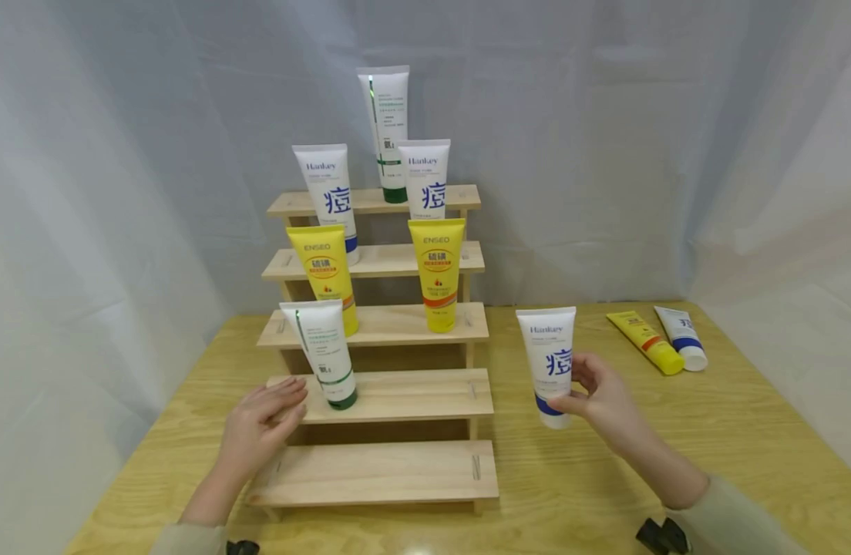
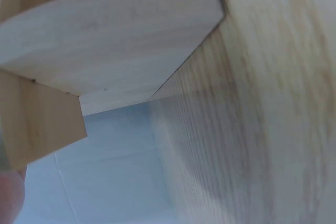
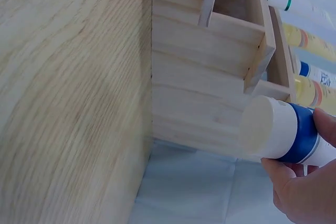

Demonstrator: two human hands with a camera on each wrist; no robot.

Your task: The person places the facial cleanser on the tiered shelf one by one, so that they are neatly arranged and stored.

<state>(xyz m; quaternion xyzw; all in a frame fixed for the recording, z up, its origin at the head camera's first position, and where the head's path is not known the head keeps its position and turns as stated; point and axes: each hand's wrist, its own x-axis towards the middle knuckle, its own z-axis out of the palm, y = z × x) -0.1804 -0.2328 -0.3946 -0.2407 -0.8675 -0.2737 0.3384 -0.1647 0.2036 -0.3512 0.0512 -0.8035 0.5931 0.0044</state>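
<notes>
My right hand (image 1: 606, 401) pinches a white squeeze tube (image 1: 545, 339) with a blue band and white cap, upright in the air to the right of the wooden tiered stand (image 1: 391, 474). In the right wrist view, thumb and fingers clasp the tube near its cap (image 3: 262, 129). My left hand (image 1: 259, 428) is at the left end of the second tier from the bottom, fingers extended. Beside those fingers a white tube with a green cap (image 1: 324, 354) stands on that tier. The left wrist view shows mostly the stand's side panel (image 2: 121, 35) and a bit of finger.
Two yellow tubes, one at left (image 1: 321, 262) and one at right (image 1: 438, 274), stand on the middle tier. Behind them are two white-and-blue tubes; a green-capped tube (image 1: 387, 131) tops the stand. A yellow tube (image 1: 646, 343) and white-and-blue tube (image 1: 681, 339) lie on the table at right.
</notes>
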